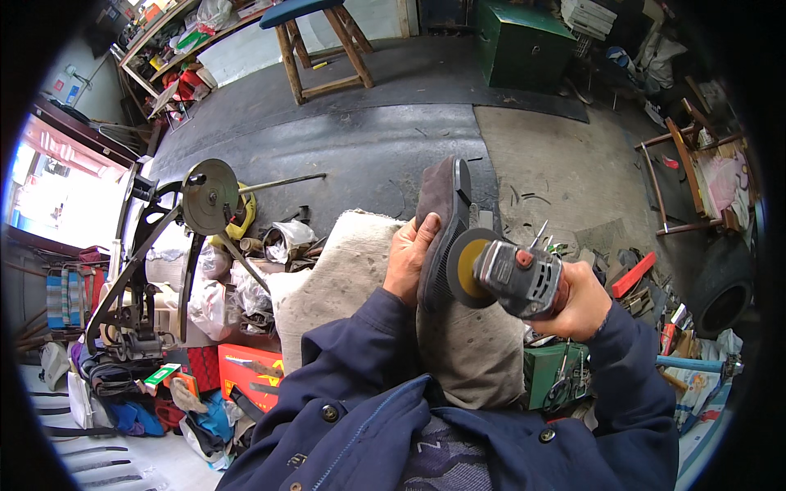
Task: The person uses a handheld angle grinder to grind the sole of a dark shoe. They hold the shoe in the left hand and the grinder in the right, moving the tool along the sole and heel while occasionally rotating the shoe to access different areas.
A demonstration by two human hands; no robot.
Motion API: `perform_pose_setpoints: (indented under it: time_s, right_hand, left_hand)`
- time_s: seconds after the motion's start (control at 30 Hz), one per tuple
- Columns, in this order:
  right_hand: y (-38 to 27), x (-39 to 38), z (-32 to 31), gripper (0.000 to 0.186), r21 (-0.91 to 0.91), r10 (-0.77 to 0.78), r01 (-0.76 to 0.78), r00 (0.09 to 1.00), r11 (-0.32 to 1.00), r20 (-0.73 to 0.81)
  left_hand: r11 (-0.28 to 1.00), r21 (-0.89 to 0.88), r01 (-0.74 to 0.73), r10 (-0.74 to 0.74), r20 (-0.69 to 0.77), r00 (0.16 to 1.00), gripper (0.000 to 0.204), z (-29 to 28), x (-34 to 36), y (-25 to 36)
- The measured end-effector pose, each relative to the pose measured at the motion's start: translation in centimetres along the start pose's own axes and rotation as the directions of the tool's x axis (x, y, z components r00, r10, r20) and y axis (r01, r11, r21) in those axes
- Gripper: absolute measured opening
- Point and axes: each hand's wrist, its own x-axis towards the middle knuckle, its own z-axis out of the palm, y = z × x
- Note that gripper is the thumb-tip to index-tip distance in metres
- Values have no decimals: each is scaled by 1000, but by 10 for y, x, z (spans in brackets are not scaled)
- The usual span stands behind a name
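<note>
A grey-brown suede shoe (pixel 436 195) is held upright on its edge over my lap, its dark ribbed sole facing right. My left hand (pixel 406 260) is closed around the upper, the thumb lying along it near the sole. In my right hand (pixel 583 303) is an angle grinder (pixel 521 280) with a dark body and a red button, gripped at its rear end. Its round yellow-faced disc (pixel 467 270) stands at the sole's middle; whether it touches the sole I cannot tell. A beige, dark-spotted cloth (pixel 348 258) covers my lap beneath the shoe.
A hand-cranked machine with a round metal wheel (pixel 210 198) stands at the left, a red box (pixel 247 375) nearer. At right lie a green metal box (pixel 550 366), a red bar (pixel 634 275) and a tyre (pixel 725 299). A wooden stool (pixel 295 61) and green chest (pixel 524 51) stand far off.
</note>
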Motion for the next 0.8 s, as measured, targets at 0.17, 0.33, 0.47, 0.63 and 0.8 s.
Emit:
perform_pose_setpoints:
  time_s: [0.17, 0.33, 0.47, 0.63, 0.8]
  right_hand:
    - [-3, -11, 6, 60, -523, -144, 152, 988, 839, 55]
    - [-12, -9, 14, 56, -640, -188, 203, 978, 741, 92]
    - [-12, -4, 9, 60, -622, -151, 175, 984, 763, 91]
    - [-4, 5, -2, 55, -468, -88, 113, 993, 876, 74]
    - [0, 14, -7, 45, -231, 54, -58, 998, 971, -24]
  left_hand:
    - [1000, -13, 14, -14, -12, 1000, 31, 1, 0, -1]
    - [1000, 23, 7, -7, 11, 1000, 31, 0, 1, 1]
    - [999, 47, -17, 15, 30, 999, 31, 0, 0, 1]
    - [998, 60, -28, 28, 16, 999, 31, 0, 1, -1]
    - [998, 50, -45, 43, 34, 998, 32, 1, 0, -1]
